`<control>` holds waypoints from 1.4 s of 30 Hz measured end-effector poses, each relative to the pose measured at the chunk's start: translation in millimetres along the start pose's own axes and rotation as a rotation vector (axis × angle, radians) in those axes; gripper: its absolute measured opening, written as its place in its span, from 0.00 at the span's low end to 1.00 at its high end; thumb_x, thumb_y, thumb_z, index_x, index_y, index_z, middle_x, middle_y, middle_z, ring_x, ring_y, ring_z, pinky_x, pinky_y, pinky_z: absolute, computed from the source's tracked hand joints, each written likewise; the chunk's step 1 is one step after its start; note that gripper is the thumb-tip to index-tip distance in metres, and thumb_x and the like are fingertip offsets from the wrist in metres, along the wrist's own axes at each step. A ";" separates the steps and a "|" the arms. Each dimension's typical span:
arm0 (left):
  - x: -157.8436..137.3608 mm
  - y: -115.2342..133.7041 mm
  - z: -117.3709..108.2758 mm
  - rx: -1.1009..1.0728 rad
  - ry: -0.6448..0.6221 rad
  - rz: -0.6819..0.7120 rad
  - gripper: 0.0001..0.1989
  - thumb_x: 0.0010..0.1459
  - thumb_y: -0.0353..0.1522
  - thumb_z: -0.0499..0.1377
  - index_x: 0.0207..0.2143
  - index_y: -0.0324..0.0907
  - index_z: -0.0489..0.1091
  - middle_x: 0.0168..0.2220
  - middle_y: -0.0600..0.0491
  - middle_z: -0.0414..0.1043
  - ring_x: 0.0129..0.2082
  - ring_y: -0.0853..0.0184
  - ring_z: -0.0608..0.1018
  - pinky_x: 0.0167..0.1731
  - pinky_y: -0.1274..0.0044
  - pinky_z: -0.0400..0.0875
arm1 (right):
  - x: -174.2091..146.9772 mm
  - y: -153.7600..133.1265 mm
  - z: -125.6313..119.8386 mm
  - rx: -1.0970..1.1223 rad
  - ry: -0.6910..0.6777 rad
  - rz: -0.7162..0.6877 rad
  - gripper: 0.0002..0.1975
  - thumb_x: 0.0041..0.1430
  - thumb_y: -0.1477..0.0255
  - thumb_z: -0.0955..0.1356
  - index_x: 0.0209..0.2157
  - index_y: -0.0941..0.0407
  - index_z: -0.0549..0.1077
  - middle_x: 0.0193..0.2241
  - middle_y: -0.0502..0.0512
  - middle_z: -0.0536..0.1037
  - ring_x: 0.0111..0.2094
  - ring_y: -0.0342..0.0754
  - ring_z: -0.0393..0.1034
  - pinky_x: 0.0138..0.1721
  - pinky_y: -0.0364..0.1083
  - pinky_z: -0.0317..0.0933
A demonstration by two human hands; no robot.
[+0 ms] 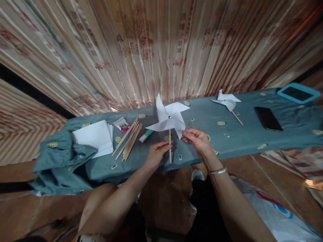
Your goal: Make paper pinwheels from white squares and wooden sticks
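Note:
A white paper pinwheel (171,121) on a wooden stick stands upright in front of me, a round pin head at its centre. My left hand (156,153) pinches the stick below the blades. At the lower right blade, the fingers of my right hand (198,139) are closed against the paper edge; whether they grip it or only touch it is hard to see. Left of the pinwheel lie a green and white glue stick (145,135) and a bundle of wooden sticks (130,141). Another paper pinwheel (227,101) rests on the cloth to the right.
A stack of white paper (93,136) and a small open box (122,124) sit at the left on the green cloth (242,141). Toward the right end are a black phone (268,118) and a blue-framed tablet (298,93). A patterned curtain (161,50) hangs behind the table.

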State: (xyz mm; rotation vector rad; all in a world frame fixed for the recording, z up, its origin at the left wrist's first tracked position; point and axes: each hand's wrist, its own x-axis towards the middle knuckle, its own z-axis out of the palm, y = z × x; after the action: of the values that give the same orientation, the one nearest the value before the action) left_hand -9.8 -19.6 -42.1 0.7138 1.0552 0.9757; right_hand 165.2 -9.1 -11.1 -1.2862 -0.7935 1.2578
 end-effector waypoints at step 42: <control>-3.0 0.7 1.0 0.004 -0.077 -0.038 0.20 0.31 0.39 0.76 0.31 0.42 0.82 0.31 0.49 0.82 0.29 0.69 0.78 0.36 0.77 0.71 | 21.9 4.5 -34.7 -0.242 0.299 -0.399 0.21 0.43 0.56 0.75 0.35 0.56 0.79 0.32 0.56 0.83 0.33 0.50 0.76 0.41 0.51 0.69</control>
State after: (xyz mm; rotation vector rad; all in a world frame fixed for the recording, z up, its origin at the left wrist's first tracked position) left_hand -9.5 -22.1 -40.1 0.7269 1.0003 0.9074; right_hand 201.8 2.6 -26.2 -1.3837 -0.9459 0.6488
